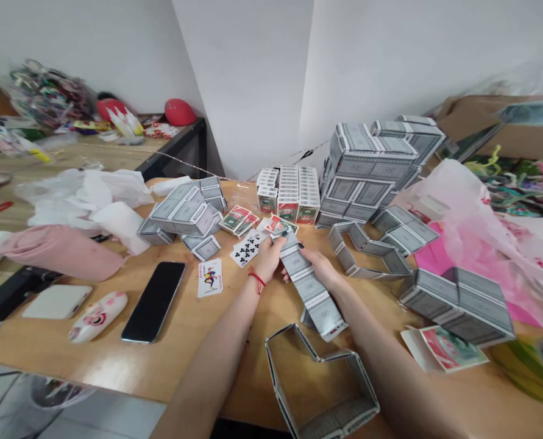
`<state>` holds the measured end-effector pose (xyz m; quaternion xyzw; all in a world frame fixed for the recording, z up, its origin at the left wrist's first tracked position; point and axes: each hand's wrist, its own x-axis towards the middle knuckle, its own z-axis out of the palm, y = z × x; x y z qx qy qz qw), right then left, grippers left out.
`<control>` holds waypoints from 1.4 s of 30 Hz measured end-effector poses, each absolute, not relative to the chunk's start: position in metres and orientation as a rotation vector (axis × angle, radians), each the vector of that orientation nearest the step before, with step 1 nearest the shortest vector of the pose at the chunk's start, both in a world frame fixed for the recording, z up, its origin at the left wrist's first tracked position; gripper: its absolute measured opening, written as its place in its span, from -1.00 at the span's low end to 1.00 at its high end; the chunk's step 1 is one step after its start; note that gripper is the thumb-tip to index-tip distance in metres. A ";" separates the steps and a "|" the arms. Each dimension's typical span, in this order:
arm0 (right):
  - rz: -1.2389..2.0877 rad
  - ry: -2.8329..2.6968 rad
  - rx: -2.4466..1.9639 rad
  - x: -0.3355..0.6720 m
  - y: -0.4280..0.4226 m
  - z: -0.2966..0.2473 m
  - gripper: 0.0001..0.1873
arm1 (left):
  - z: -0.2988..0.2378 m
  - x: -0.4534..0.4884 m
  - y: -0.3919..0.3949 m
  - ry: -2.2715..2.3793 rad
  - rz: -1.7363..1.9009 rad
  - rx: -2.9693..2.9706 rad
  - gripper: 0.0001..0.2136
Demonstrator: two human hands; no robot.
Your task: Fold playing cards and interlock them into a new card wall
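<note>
A wooden table spreads beneath everything, with a tower of grey card blocks at its far right. Near the front edge, between the forearms, stands an angular card frame. Just beyond it, the strip of joined cards slants away to the hands. A dark-screened phone lies to the left. The left hand grips the strip's far end, fingers closed; the right hand is closed too — clasping its right edge. A joker card lies between phone and left hand — face up.
</note>
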<state>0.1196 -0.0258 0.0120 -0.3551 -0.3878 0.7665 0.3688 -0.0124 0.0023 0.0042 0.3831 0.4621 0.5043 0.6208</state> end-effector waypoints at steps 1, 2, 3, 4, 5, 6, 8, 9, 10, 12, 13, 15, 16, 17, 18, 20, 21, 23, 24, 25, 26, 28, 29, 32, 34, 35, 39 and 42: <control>1.904 -1.023 -0.975 0.120 -0.024 0.010 -0.61 | 0.002 -0.012 0.003 1.129 1.205 0.970 -0.69; 1.791 -1.037 -1.052 0.120 -0.022 0.008 -0.64 | 0.000 -0.012 0.004 1.186 1.253 1.053 -0.71; 1.661 -1.066 -1.114 0.120 -0.020 0.006 -0.67 | -0.002 -0.012 0.005 1.229 1.300 1.128 -0.73; 1.573 -1.105 -1.149 0.121 -0.019 0.004 -0.68 | -0.004 -0.011 0.006 1.255 1.342 1.187 -0.75; 1.513 -1.143 -1.164 0.122 -0.017 0.003 -0.68 | -0.005 -0.011 0.006 1.265 1.372 1.234 -0.77; 1.466 -1.184 -1.174 0.123 -0.016 0.002 -0.67 | -0.005 -0.011 0.007 1.268 1.391 1.267 -0.78; 1.405 -1.262 -1.183 0.124 -0.015 0.002 -0.66 | -0.006 -0.013 0.008 1.260 1.378 1.294 -0.81; 1.375 -1.292 -1.187 0.125 -0.015 0.002 -0.66 | -0.005 -0.014 0.008 1.253 1.350 1.298 -0.83; 1.346 -1.308 -1.186 0.125 -0.015 0.002 -0.68 | -0.005 -0.015 0.008 1.245 1.313 1.304 -0.85; 1.298 -1.300 -1.157 0.124 -0.015 0.001 -0.76 | -0.003 -0.015 0.008 1.231 1.223 1.358 -0.88; 1.278 -1.278 -1.136 0.124 -0.014 0.000 -0.79 | -0.002 -0.015 0.007 1.230 1.179 1.416 -0.90; 1.207 -1.244 -1.118 0.123 -0.012 -0.003 -0.76 | -0.001 -0.012 0.004 1.250 1.102 1.566 -0.94; 1.173 -1.234 -1.127 0.123 -0.011 -0.005 -0.76 | -0.001 -0.011 0.002 1.257 1.080 1.635 -0.94; 1.143 -1.224 -1.139 0.123 -0.010 -0.006 -0.75 | 0.000 -0.009 0.001 1.269 1.065 1.676 -0.94; 1.127 -1.210 -1.149 0.123 -0.009 -0.007 -0.75 | 0.000 -0.008 0.000 1.279 1.051 1.704 -0.94; 1.123 -1.177 -1.154 0.124 -0.008 -0.008 -0.75 | 0.001 -0.006 -0.001 1.292 1.021 1.722 -0.91; 1.131 -1.159 -1.147 0.125 -0.008 -0.008 -0.74 | 0.002 -0.006 0.000 1.294 1.005 1.727 -0.90; 1.142 -1.126 -1.125 0.126 -0.008 -0.009 -0.75 | 0.002 -0.007 0.001 1.289 0.985 1.732 -0.88; 1.141 -1.112 -1.115 0.127 -0.008 -0.009 -0.76 | 0.002 -0.008 0.002 1.286 0.986 1.727 -0.87; 1.133 -1.103 -1.110 0.128 -0.007 -0.010 -0.77 | 0.002 -0.008 0.003 1.287 0.996 1.710 -0.87; 1.114 -1.100 -1.113 0.129 -0.007 -0.010 -0.78 | 0.002 -0.008 0.005 1.290 1.016 1.679 -0.87; 1.066 -1.115 -1.130 0.130 -0.007 -0.011 -0.79 | 0.001 -0.009 0.007 1.292 1.063 1.585 -0.86; 1.049 -1.132 -1.136 0.130 -0.007 -0.011 -0.79 | 0.000 -0.010 0.008 1.288 1.081 1.531 -0.85; 1.055 -1.164 -1.137 0.131 -0.007 -0.010 -0.78 | 0.000 -0.011 0.009 1.238 1.091 1.371 -0.84; 1.080 -1.153 -1.130 0.131 -0.007 -0.009 -0.78 | 0.000 -0.012 0.009 1.189 1.083 1.250 -0.84; 1.089 -1.141 -1.129 0.131 -0.007 -0.009 -0.78 | 0.001 -0.012 0.009 1.163 1.078 1.191 -0.85; 1.112 -1.083 -1.142 0.131 -0.007 -0.007 -0.74 | 0.002 -0.013 0.009 1.071 1.058 1.056 -0.83; 1.128 -1.061 -1.140 0.131 -0.007 -0.005 -0.73 | 0.001 -0.016 0.009 0.988 1.017 1.052 -0.81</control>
